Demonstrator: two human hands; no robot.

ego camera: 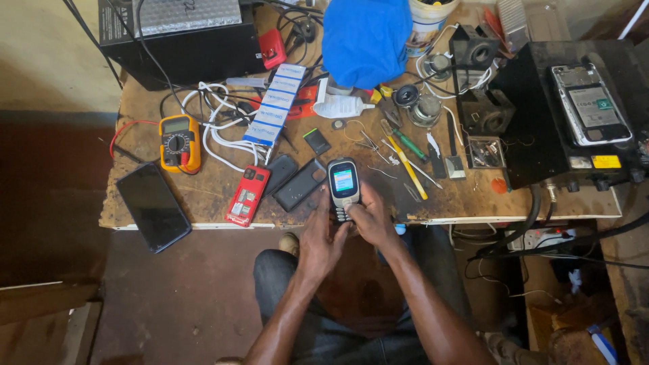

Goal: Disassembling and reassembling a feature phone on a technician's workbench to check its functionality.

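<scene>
Grey keypad phone (343, 186), screen lit, at table (473, 199) near edge; left hand (319, 245) and right hand (370, 220) both clamped on its lower end, steadying it upright for viewing. Red phone (247, 195) lies left.

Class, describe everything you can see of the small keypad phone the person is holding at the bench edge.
The keypad phone is a small bar-shaped handset with a dark, plastic-looking body. Its screen is lit, showing blue and green. Pale keys sit below the screen, partly hidden by fingers. It lies face up, roughly upright in the view, at the front edge of the wooden workbench. The left hand and right hand both grip its lower end. A dark phone cover lies just beside it.
</scene>
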